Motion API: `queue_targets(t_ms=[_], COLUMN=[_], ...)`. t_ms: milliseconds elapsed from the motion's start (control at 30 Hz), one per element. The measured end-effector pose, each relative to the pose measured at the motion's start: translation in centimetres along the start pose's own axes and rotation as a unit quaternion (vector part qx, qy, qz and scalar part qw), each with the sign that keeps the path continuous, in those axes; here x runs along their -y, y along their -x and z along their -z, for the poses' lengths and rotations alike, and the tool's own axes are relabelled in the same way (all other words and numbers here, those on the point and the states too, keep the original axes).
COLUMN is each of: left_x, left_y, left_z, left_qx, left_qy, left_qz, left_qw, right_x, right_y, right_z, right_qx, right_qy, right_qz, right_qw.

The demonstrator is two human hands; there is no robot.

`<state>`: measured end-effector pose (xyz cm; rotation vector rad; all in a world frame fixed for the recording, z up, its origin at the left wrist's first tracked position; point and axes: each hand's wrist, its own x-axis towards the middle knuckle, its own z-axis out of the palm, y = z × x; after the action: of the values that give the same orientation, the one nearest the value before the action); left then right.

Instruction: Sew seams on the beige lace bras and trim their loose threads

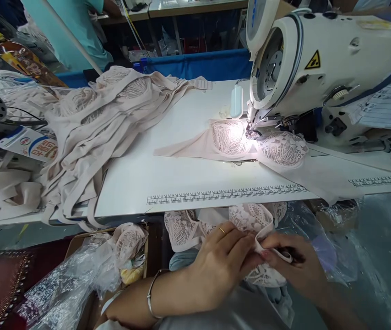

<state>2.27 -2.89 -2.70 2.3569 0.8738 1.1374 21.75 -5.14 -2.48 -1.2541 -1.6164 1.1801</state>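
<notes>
Over my lap, both hands pinch the pale edge of a lace bra [252,217]. My left hand [218,261], with a ring and a bracelet, has its fingers closed on the fabric. Close beside it, my right hand [296,263] grips a narrow band of the same bra between thumb and fingers; part of its grip is hidden. Above them on the white table, another lace bra [281,149] lies spread out with its middle under the lit needle area of a sewing machine [305,59]. Neither hand touches that one.
A heap of beige bras [113,110] covers the table's left side, straps hanging over the front edge. A printed ruler [226,195] runs along that edge. Below left stands a box with plastic wrapping [75,270]. A bottle [24,57] and a person in teal [67,34] are behind.
</notes>
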Motion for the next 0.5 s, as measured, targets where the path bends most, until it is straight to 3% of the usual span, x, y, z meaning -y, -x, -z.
queue_targets(t_ms=[100, 233, 300, 400, 500], left_x=[0.0, 0.9, 1.5, 2.3, 2.8], left_y=[0.1, 0.0, -0.1, -0.1, -0.1], left_z=[0.0, 0.0, 0.0, 0.2, 0.7], left_qx=[0.025, 0.027, 0.009, 0.011, 0.014], left_qy=[-0.007, 0.033, 0.097, 0.187, 0.201], left_qz=[0.018, 0.025, 0.037, 0.111, 0.149], left_qw=[0.999, 0.999, 0.995, 0.976, 0.968], right_x=[-0.1, -0.3, -0.5, -0.8, -0.8], right_y=[0.3, -0.2, -0.6, -1.2, -1.5], right_z=[-0.5, -0.1, 0.4, 1.3, 2.1], right_qx=[-0.019, 0.000, -0.028, -0.073, -0.046], right_qy=[0.050, 0.135, 0.217, 0.342, 0.402], right_qz=[0.035, 0.130, 0.189, 0.238, 0.249], right_qw=[0.998, 0.982, 0.957, 0.906, 0.880])
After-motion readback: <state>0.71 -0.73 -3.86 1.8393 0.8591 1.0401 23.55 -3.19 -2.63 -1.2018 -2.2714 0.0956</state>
